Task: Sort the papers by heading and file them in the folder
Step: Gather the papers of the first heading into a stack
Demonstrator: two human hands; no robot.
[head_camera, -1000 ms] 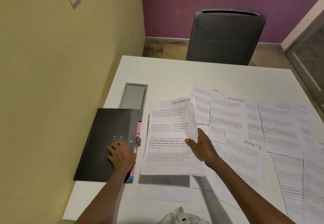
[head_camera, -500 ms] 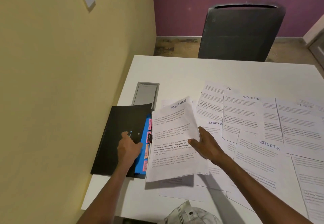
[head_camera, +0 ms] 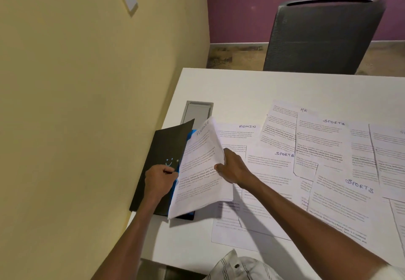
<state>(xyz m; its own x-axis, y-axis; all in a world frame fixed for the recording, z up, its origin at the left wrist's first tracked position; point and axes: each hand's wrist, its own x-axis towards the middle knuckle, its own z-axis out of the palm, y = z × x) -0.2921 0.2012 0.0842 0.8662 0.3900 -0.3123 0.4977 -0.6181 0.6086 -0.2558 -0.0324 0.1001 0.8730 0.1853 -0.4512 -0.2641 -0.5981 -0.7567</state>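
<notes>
**Ana:** Head view is showing the black folder [head_camera: 163, 161] lying at the left edge of the white table [head_camera: 252, 86], against the yellow wall [head_camera: 76, 104]. How is it looking?

**Ben:** Its front cover is standing lifted and angled up, with a small pale blue mark on it. Blue inner dividers [head_camera: 190, 133] are peeking out under the cover's far corner and along its right edge.

**Ana:** And the hands?

**Ben:** The left hand [head_camera: 158, 181] is curling its fingers around the cover's right edge, gripping it. The right hand [head_camera: 233, 167] is pinching a stack of white printed sheets headed FINANCE [head_camera: 200, 165], thumb on top and fingers folded round the stack's right edge.

**Ana:** Where is that stack sitting?

**Ben:** It is tilting over the folder's open side, its left edge meeting the blue dividers, its near corner overhanging the folder's front end. Whether it is already inside a pocket, I cannot tell.

**Ana:** The other papers?

**Ben:** They are lying spread flat and overlapping across the table to the right: one headed ADMIN [head_camera: 241, 136], one HR [head_camera: 282, 124], and several SPORTS sheets [head_camera: 322, 146]. A dark mesh chair [head_camera: 324, 36] is standing at the far side.
</notes>
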